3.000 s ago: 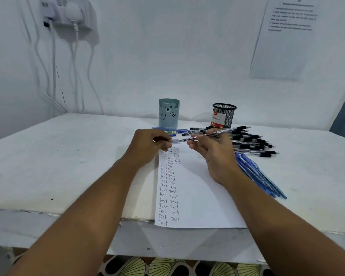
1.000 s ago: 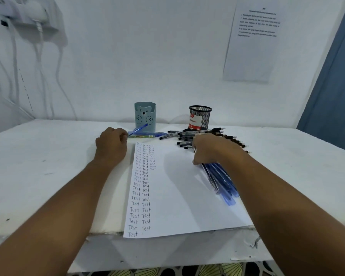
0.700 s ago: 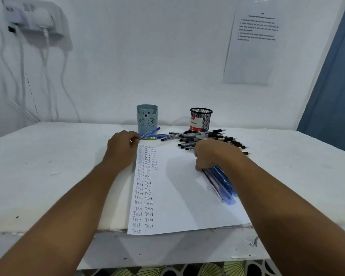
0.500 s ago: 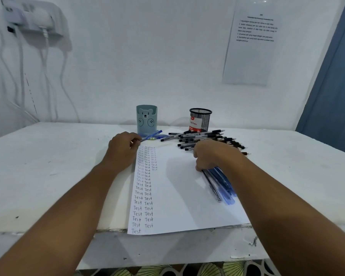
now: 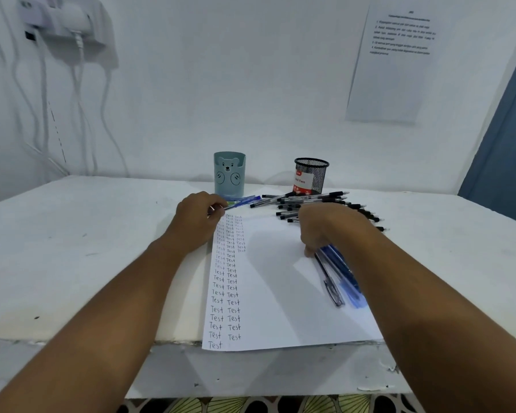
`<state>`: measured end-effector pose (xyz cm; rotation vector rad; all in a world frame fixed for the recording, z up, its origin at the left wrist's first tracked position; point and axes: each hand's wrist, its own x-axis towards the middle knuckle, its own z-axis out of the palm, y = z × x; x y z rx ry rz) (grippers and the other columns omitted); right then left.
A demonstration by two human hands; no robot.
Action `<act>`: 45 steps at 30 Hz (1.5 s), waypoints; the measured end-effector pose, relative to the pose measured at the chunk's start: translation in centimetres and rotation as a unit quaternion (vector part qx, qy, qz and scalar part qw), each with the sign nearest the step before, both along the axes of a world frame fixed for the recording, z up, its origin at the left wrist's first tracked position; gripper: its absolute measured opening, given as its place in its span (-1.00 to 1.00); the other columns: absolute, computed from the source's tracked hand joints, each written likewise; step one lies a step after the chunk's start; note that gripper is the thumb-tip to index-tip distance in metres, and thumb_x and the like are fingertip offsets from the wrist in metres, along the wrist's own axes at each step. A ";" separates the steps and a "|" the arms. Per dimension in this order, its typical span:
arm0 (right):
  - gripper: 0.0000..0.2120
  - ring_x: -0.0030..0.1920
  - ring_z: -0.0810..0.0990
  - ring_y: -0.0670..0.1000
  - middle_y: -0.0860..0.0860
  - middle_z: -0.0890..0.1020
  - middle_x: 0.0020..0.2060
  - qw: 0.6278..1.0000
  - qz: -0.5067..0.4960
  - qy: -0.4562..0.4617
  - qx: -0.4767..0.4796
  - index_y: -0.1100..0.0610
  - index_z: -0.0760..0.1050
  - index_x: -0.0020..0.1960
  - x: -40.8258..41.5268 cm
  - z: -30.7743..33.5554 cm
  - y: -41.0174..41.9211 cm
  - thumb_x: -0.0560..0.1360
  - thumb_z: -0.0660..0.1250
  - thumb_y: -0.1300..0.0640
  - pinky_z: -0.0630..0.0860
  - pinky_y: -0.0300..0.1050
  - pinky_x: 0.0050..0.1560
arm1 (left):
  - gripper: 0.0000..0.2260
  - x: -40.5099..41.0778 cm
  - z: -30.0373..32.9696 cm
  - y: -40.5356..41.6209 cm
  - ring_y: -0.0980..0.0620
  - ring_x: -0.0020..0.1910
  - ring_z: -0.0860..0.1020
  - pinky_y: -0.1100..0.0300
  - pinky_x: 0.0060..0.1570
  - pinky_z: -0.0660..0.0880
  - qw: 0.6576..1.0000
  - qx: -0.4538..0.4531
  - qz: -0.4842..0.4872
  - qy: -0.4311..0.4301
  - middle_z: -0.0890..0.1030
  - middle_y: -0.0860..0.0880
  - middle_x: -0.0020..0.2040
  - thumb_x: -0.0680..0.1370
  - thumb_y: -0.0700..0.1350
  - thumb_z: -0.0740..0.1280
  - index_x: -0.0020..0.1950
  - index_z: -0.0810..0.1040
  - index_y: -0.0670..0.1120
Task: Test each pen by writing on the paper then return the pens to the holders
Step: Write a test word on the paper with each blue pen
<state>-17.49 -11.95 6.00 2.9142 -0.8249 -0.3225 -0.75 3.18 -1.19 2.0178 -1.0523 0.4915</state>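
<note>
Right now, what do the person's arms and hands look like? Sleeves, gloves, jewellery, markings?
Both forearms are bare from the bottom of the frame up to the wrists: no sleeves in view. The left hand and right hand are ungloved. No watch, bracelet or ring is visible, and no markings show. Fingertips are mostly hidden, so nails cannot be judged.

Even, cool, bluish-white light, fairly bright; source not in shot. Soft shadows: from the right forearm (image 5: 429, 293) across the paper (image 5: 280, 293), and a faint one by the left forearm (image 5: 102, 317) on the desk (image 5: 72, 248). No hard glare. Wide-angle bend at edges, desk front curves. Wall notice (image 5: 399, 34) text too soft to read; pens (image 5: 340, 281) near the right hand slightly smeared w/ blur.
</note>
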 end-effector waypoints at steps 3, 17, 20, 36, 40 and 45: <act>-0.77 -0.10 0.52 0.12 0.08 0.58 -0.14 0.999 0.018 0.001 -0.032 0.27 0.54 0.05 0.0 -0.3 -0.3 0.48 0.49 0.19 0.56 0.02 0.08 | -0.85 -0.1 0.1 0.0 -0.07 -0.09 0.57 -0.01 0.08 0.46 1.000 -0.002 -0.004 -0.001 0.64 -0.11 -0.07 0.53 -0.26 0.36 0.07 0.65 -0.16; -0.67 -0.40 0.31 -0.01 0.03 0.38 -0.39 0.996 0.018 -0.090 -0.021 0.14 0.24 -0.37 0.1 -1.1 -0.9 0.49 0.25 0.37 0.29 -0.16 -0.39 | -0.85 -0.7 0.3 0.2 -0.04 -0.09 0.57 0.05 0.09 0.47 1.000 0.009 -0.017 0.020 0.63 -0.11 -0.03 0.53 -0.26 0.36 0.07 0.65 -0.15; -0.80 -0.20 0.50 0.09 0.09 0.49 -0.21 0.984 0.017 -0.176 0.029 0.21 0.35 -0.25 0.9 -1.3 -0.7 0.55 0.25 0.27 0.36 -0.15 -0.26 | -0.85 -0.8 0.3 0.3 -0.04 -0.11 0.57 0.12 0.06 0.45 0.999 0.005 -0.026 0.023 0.61 -0.12 -0.02 0.53 -0.26 0.37 0.08 0.65 -0.15; -0.85 -0.32 0.56 -0.01 0.17 0.66 -0.07 0.653 -0.069 -0.550 0.516 0.25 0.55 0.14 4.9 -5.9 0.9 0.59 0.32 0.24 0.49 -0.18 -0.42 | -0.86 -0.9 0.4 -0.1 0.17 -0.17 0.51 0.50 -0.13 0.31 0.997 0.020 -0.067 0.030 0.56 0.03 -0.07 0.54 -0.21 0.38 0.06 0.66 -0.09; -0.86 -0.26 0.57 -0.02 0.11 0.63 -0.13 0.591 -0.074 -0.561 0.575 0.25 0.57 0.13 4.7 -5.7 1.1 0.58 0.34 0.26 0.54 -0.23 -0.35 | -0.85 -1.1 0.4 -0.3 0.10 -0.12 0.53 0.37 -0.07 0.37 0.997 0.010 -0.070 0.022 0.62 -0.01 -0.04 0.54 -0.17 0.38 0.08 0.66 -0.07; -0.96 -0.23 0.62 -0.02 0.07 0.63 -0.12 0.457 -0.111 -0.635 0.613 0.12 0.47 0.02 4.5 -5.1 0.7 0.64 0.26 0.16 0.61 -0.12 -0.12 | -0.76 -0.8 0.2 0.0 0.00 -0.05 0.51 0.04 0.08 0.42 0.999 -0.034 -0.020 0.002 0.61 0.00 -0.05 0.55 0.00 0.29 0.15 0.62 -0.03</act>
